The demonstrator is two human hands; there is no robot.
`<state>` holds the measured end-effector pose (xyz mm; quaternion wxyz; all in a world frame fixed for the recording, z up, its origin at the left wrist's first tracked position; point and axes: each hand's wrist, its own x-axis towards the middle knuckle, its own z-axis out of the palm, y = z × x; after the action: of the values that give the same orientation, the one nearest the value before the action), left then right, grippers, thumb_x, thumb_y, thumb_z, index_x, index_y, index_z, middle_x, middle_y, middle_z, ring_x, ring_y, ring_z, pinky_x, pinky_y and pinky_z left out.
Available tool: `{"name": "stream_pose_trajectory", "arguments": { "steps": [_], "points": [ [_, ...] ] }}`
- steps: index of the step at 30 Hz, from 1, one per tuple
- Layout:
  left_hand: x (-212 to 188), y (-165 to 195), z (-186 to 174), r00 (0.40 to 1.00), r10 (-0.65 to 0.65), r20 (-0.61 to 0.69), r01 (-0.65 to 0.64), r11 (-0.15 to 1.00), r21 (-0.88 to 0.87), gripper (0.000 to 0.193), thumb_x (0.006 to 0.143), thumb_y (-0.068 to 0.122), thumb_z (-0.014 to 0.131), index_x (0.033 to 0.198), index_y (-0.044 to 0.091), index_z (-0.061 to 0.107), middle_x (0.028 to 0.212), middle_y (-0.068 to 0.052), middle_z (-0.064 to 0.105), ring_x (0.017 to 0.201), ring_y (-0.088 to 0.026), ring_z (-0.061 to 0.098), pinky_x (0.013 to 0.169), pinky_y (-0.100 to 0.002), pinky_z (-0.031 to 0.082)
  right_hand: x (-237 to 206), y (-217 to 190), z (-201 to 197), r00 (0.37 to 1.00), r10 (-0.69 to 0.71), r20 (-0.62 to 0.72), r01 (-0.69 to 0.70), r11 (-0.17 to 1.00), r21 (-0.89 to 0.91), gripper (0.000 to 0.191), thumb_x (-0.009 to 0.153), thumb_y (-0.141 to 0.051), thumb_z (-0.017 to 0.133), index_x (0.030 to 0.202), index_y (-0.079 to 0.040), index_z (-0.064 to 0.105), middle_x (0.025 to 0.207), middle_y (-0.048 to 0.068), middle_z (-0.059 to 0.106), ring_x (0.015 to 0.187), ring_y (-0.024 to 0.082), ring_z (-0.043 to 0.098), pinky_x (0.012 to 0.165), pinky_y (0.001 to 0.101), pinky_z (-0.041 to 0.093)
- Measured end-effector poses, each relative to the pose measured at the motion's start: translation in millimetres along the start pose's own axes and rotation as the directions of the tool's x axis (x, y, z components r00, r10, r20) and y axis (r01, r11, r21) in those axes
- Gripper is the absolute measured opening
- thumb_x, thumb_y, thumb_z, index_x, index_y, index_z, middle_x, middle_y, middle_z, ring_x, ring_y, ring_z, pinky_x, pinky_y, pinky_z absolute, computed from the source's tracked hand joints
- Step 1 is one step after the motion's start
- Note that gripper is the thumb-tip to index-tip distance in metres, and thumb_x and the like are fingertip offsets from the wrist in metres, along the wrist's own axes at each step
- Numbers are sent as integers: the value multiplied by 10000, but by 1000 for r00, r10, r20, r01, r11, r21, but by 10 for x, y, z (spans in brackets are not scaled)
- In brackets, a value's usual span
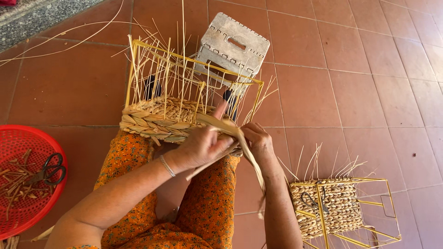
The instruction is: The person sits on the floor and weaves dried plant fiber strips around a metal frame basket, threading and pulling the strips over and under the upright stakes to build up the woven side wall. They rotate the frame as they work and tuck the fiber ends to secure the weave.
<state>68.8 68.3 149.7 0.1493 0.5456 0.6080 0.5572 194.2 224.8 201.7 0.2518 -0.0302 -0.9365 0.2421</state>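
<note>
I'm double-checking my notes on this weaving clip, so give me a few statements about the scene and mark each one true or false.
1. Both hands grip a flat straw strand at the half-woven basket. True: the left hand and right hand hold the straw strand against the half-woven basket.
2. The scissors lie on the bare tiles. False: the scissors lie in the red tray.
3. A grey plastic stool stands beyond the basket. True.
4. The second basket frame is blue. False: its wire is yellow.
5. The left wrist wears a bracelet. True.
</note>
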Motion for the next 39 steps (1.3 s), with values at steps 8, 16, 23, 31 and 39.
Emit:
{"name": "stream_pose_trajectory", "arguments": {
  "steps": [8,16,23,31,39],
  "points": [
    [-33,-56,-762,928,267,-261,-39,764,644,583,870,296,762,1356,69,533,1502,-110,471,1331,-401,546,1141,-641,402,-62,-42,144,988,125,-91,-136,983,-126,73,896,-48,750,836,-29,714,747,64,692,668,197,657,605,342,553],
    [-452,-76,-906,996,43,73,-83,643,761,179,874,228,777,984,88,796,879,-52,719,859,-222,628,822,-424,546,-168,130,333,934,265,-241,-276,961,-13,150,911,-46,750,784,-6,679,670,66,630,564,167,594,531,323,481],
    [-675,-226,-1427,800,-587,120,558,803,209,206,968,253,615,979,96,747,637,-23,720,415,-72,557,361,-221,473,-129,95,359,927,239,-289,-258,966,-30,270,893,-120,794,1094,-40,632,674,17,619,572,123,609,529,274,519],
    [-376,22,-1941,540,-314,-781,-160,873,-461,315,1092,327,638,1321,132,544,1284,-75,664,1213,-186,627,1080,-424,497,-87,167,402,980,60,-190,-138,890,-434,494,860,-134,775,1295,-25,569,875,98,608,636,178,625,490,285,523],
    [-69,1128,1337,749,537,387,-569,821,-39,281,1036,295,650,1215,92,579,1225,-100,600,1184,-239,583,1074,-482,441,-46,208,323,978,102,-183,-149,952,-267,98,897,-44,733,966,-85,677,897,84,578,643,219,641,535,350,553]
  ]
}}
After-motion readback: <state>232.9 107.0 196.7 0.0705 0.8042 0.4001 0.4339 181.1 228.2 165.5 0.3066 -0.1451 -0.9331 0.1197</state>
